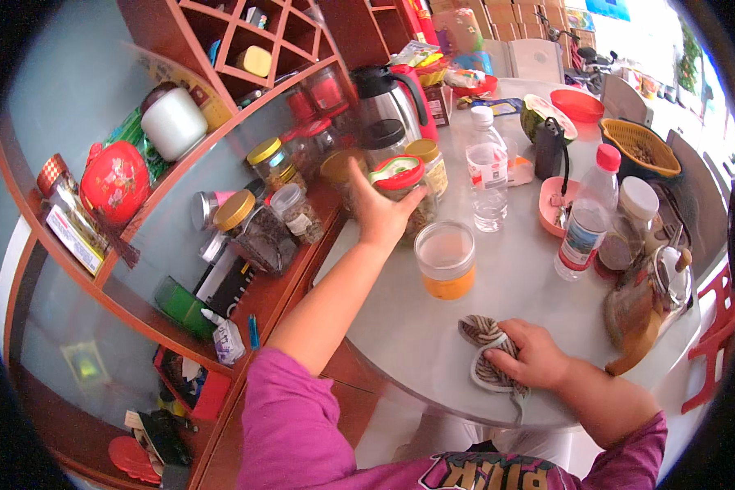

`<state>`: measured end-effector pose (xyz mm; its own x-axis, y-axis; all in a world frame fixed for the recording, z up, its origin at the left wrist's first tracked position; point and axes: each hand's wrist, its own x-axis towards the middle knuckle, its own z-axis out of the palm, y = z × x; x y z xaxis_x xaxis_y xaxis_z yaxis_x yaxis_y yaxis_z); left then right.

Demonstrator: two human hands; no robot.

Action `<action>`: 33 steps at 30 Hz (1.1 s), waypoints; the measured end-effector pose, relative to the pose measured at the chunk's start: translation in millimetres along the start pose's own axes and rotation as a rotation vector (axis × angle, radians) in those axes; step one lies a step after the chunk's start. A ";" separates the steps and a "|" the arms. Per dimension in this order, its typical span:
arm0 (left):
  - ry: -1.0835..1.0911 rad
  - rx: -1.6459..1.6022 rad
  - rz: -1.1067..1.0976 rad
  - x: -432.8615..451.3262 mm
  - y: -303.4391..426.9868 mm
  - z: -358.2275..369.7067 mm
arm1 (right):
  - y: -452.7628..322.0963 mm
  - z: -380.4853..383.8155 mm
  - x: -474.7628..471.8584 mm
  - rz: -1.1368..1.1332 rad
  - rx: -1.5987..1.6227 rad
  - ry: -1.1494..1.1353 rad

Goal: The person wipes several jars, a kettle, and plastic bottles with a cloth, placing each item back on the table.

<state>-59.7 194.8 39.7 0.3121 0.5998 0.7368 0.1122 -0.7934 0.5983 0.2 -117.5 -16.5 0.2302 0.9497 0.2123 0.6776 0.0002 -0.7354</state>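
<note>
My left hand (383, 211) is spread around the upper part of a jar with a red and green lid (398, 171), thumb on one side and fingers on the other; whether it bears the jar's weight cannot be told. Near the table's front edge, my right hand (530, 355) grips a striped brown and white cloth (493, 361) lying on the grey table (404, 343). Between the hands stands a clear plastic jar with orange contents (445, 260). A jar with a gold lid (425, 162) is just behind the left hand's jar.
Two plastic bottles (487, 177) (588, 214), a pink dish (554, 205) and a metal kettle (655, 294) stand to the right. A vacuum flask (389, 98) and a cut watermelon (548, 119) are farther back. Wooden shelves at left hold several jars (257, 233).
</note>
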 end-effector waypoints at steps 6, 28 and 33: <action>0.011 -0.106 -0.284 2.6 -9.5 26.8 | -4.1 -3.2 1.2 0.013 -0.002 -0.020; 0.391 0.315 0.017 167.5 -54.0 -91.4 | -1.6 -0.8 2.6 0.070 -0.055 -0.053; 0.303 0.434 -0.252 176.3 -78.2 -79.0 | -1.8 -2.4 3.6 0.054 -0.050 -0.078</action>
<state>-87.9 370.8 147.7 -0.0513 0.7275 0.6842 0.5443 -0.5540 0.6299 1.5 -114.8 -12.8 0.2136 0.9694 0.1209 0.7000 -0.0655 -0.7111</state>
